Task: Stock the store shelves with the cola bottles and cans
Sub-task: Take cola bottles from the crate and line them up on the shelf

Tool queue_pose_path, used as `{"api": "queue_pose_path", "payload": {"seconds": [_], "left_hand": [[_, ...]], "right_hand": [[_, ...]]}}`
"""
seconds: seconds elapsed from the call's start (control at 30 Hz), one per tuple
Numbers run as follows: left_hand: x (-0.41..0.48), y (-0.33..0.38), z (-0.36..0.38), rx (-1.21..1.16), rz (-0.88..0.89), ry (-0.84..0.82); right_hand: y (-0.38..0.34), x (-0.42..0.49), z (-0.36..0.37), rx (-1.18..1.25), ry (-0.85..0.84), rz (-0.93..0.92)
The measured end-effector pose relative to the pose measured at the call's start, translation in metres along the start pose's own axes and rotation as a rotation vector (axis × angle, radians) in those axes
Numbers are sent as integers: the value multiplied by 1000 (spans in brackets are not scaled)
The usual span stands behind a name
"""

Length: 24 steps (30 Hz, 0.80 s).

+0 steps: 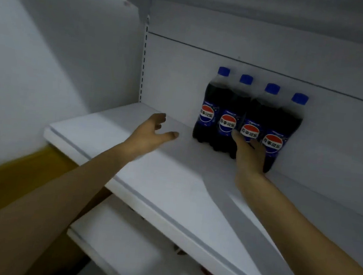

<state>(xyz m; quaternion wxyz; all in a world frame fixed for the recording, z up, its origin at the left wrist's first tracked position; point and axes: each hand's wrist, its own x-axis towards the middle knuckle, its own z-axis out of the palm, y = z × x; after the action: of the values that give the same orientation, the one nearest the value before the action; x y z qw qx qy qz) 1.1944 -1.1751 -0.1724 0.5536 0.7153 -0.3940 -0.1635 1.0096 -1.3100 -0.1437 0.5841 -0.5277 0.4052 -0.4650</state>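
Several dark cola bottles with blue caps and blue labels stand in a row against the back panel of the white shelf [171,181]. My right hand [250,158] is at the base of the third cola bottle [251,122], thumb on its left side and fingers on its right, covering its lower part. The leftmost bottle [209,109] and the rightmost bottle [282,130] stand close beside it. My left hand [152,132] hovers over the shelf to the left of the row, fingers spread and holding nothing.
A slotted upright [143,61] marks the shelf's back left corner, with a white side panel [74,43] left of it. Another shelf [257,2] hangs overhead. A lower shelf [132,251] shows below the front edge. Yellow floor [14,182] lies at the lower left.
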Motion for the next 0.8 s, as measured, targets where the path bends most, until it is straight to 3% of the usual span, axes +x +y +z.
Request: {"api": "queue_pose_path", "payload": {"seconds": [0.1, 0.23, 0.43, 0.6, 0.8], "left_hand": [[-33, -15, -48, -15, -19, 81], [-97, -50, -120, -33, -66, 307], [-226, -116, -186, 74, -141, 527], [-317, -199, -195, 36, -392, 521], [-429, -305, -158, -118, -763, 352]], "right_hand": [[-4, -62, 68, 41, -224, 81], [17, -155, 140, 15, -529, 143], [83, -269, 205, -90, -862, 229], [182, -324, 219, -336, -1011, 352], [352, -349, 175, -715, -1010, 750]]}}
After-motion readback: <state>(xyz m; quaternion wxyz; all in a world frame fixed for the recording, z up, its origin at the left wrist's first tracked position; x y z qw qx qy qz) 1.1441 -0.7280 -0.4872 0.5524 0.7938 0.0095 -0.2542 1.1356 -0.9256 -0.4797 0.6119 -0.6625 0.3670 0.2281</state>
